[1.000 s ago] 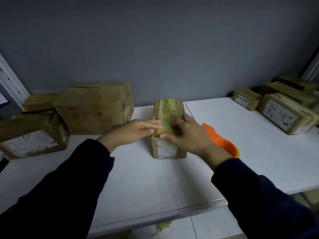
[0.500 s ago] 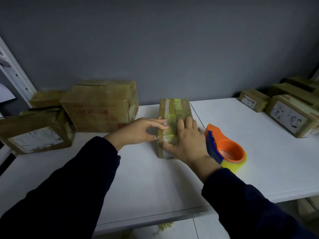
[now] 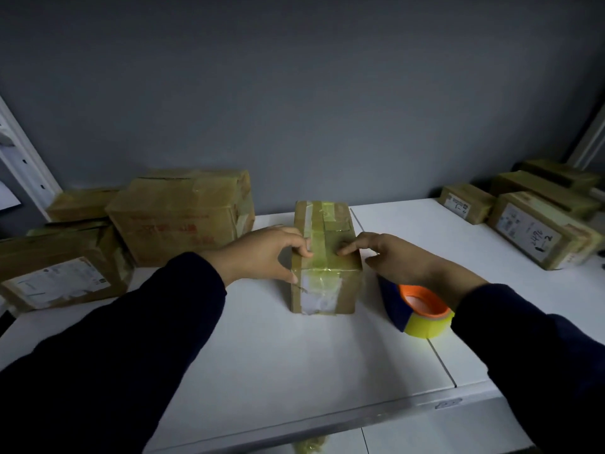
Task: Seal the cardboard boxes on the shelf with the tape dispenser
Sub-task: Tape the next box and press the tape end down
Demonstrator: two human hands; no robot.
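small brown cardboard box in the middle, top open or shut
Shut: the small brown cardboard box has yellowish tape over its flat top and front.

- What looks like "2496" and "2" is handwritten on the white label of the right-hand box point(image 3: 537, 232).
- Red print on the large left box point(image 3: 176, 221) cannot be read.

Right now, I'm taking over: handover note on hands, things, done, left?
Left hand: fingers grip the small brown cardboard box's top left edge.
Right hand: open, fingertips touch its taped top.
Orange-and-blue tape dispenser with yellow roll: on the white shelf, right of the box, unheld.
Done: tape runs over this box's top and front.
Left: cardboard boxes at left and right; their seals are unclear.
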